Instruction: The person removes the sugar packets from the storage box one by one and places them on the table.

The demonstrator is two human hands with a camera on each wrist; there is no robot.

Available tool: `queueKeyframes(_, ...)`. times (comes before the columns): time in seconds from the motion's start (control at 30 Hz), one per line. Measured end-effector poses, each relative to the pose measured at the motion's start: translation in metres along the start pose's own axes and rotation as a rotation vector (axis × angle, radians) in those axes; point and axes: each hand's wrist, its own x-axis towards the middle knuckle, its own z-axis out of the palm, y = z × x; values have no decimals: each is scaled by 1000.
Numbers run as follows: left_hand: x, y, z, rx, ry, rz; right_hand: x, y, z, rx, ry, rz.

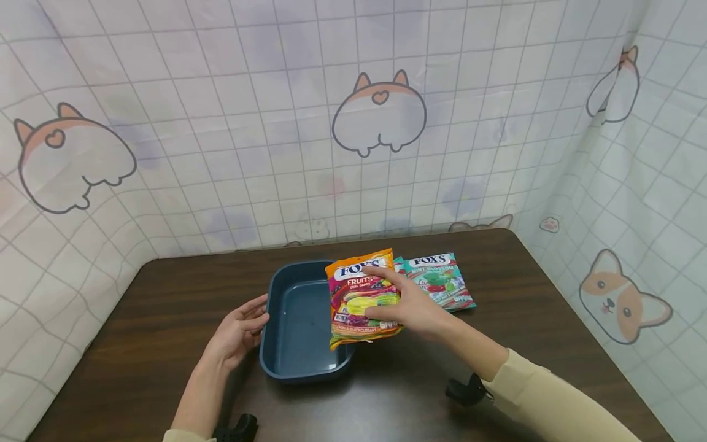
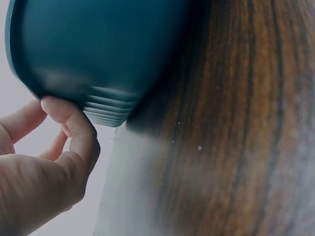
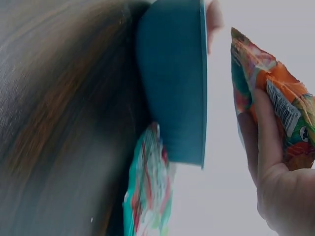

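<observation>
My right hand (image 1: 417, 307) grips an orange and magenta bag of Fox's Fruits candy (image 1: 353, 328), held up over the right side of a dark blue plastic bin (image 1: 301, 331). In the right wrist view the fingers lie along the candy bag's barcode side (image 3: 285, 105). At the bin's left side, my left hand (image 1: 234, 334) pinches the rim with bent fingers. The left wrist view shows the thumb and fingers at the bin's edge (image 2: 98, 54). The visible part of the bin's floor is bare; the raised bag hides the rest.
Right of the bin, a teal Fox's Mint Blossom candy bag (image 1: 436, 282) lies on the dark wooden table (image 1: 182, 294), with another teal edge (image 1: 399, 264) beside it. A white sheet with a grid and corgi drawings (image 1: 381, 116) hangs behind and at the sides.
</observation>
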Motion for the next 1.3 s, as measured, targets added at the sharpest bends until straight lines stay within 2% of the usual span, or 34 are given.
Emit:
queueKeyframes(0.37, 0, -1, -1, -11, -12, -1, -7, 17, -31, 52, 12, -44)
queueKeyframes(0.63, 1, -1, -2, -10, -14, 5, -12, 30, -48, 104, 0, -15)
queueKeyframes(0.8, 1, -2, -3, -21, -18, -3, -18, 38, -62, 106, 16, 10)
queueKeyframes(1.13, 1, -2, -1, -35, -15, 6, -24, 57, -100, 107, 39, -28)
queueKeyframes(1.3, 1, -3, -2, -33, 0, 1, -27, 61, -116, 94, 80, -18)
